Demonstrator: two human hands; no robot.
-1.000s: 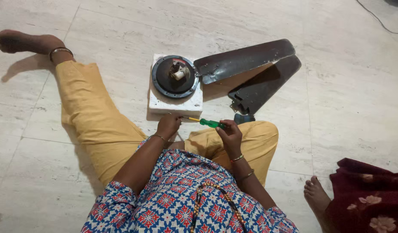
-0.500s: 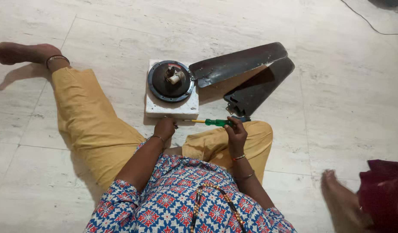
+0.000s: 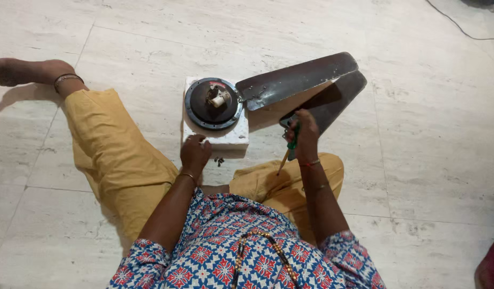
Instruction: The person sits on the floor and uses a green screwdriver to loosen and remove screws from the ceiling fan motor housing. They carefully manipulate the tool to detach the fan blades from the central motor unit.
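- A ceiling fan motor (image 3: 213,103) is seen resting on a white foam block (image 3: 231,138) on the pale tiled floor (image 3: 429,134), between the seated person's legs.
- Two dark fan blades (image 3: 306,80) lie to the right of the motor; the upper one touches the motor's rim, while the lower one appears to lie loose beneath it, though its inner end is hidden.
- The left hand (image 3: 195,152) is laid on the near edge of the foam block, fingers curled and nothing visibly held — the block seems merely steadied.
- A green-handled screwdriver (image 3: 287,149) is gripped in the right hand (image 3: 305,131), fingers wrapped closed around the handle, the shaft pointing down toward the knee and away from the work.
- A few small dark screws (image 3: 219,160) lie on the floor just beside the block.
- The step in hand is judged to be a pause between screws, during blade work at the motor.
- Any next move would call for the tip to be turned back toward the blade root and seated squarely in a screw head — with the block kept from sliding.
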